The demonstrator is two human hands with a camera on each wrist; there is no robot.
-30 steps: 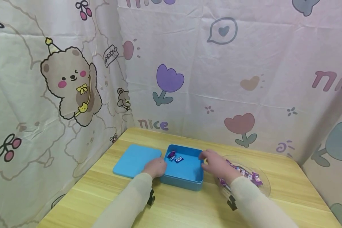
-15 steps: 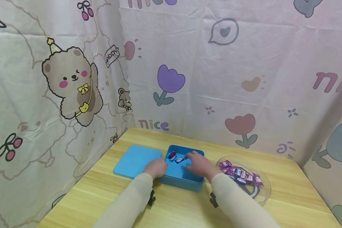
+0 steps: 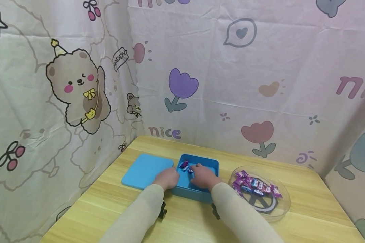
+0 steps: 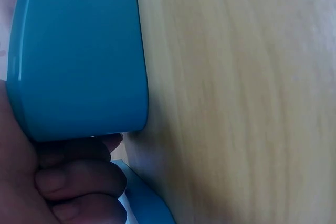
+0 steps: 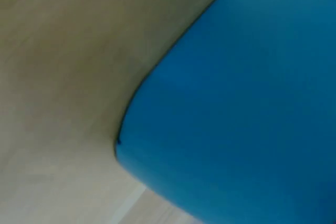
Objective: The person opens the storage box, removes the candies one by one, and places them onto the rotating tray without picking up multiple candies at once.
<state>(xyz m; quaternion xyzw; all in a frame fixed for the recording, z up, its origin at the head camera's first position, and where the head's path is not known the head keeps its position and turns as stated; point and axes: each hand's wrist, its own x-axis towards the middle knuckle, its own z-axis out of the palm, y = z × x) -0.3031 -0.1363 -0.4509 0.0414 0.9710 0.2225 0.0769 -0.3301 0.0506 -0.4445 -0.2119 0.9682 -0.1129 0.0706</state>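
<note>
The right hand [image 3: 202, 176] covers part of the blue box [image 3: 212, 166], perhaps hiding a candy.

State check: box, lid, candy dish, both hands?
blue box: open, two wrapped candies inside
blue lid: off, flat on the table, left of the box
clear dish: upright, holds wrapped candies
left hand: rests against the box's left wall
right hand: inside the box, at a candy

Light wooden table [image 3: 304, 209] bears a blue lid [image 3: 146, 170] (lying flat), a blue box [image 3: 211, 162] beside it, and a clear candy dish [image 3: 284, 207] rightward.
</note>
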